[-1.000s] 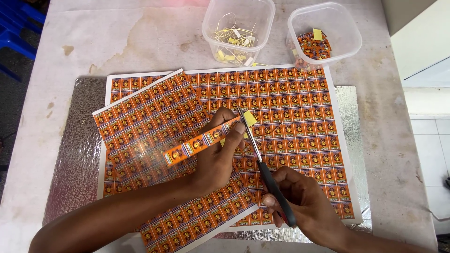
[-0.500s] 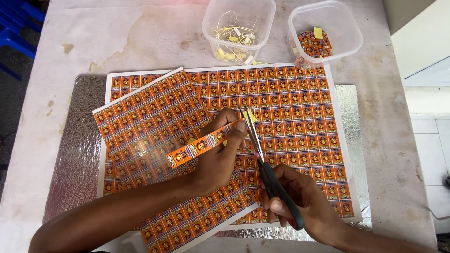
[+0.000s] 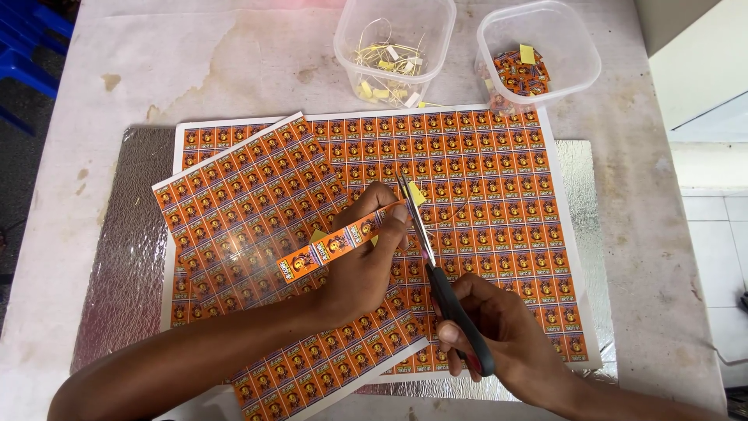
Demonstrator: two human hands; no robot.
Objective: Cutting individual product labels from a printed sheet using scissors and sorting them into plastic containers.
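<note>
My left hand (image 3: 360, 269) pinches a narrow orange strip of printed stickers (image 3: 331, 246), held slantwise above the sheets. In my right hand (image 3: 499, 335) are black-handled scissors (image 3: 436, 269), their blades pointing up and away at the strip's right end. A small yellow paper scrap (image 3: 416, 193) sits by the blade tips. Under both hands lie two large orange sticker sheets: one flat (image 3: 483, 179) and one tilted on top of it at the left (image 3: 234, 226).
A silver foil mat (image 3: 117, 257) lies under the sheets on a stained white table (image 3: 195, 54). At the back stand two clear plastic tubs: one with yellow trimmings (image 3: 393, 47), one with cut orange stickers (image 3: 538, 54). Blue chair parts (image 3: 23, 47) show at the far left.
The scissors have shifted slightly left along the strip's end and their blades have come closer together. The left hand keeps the strip in nearly the same place.
</note>
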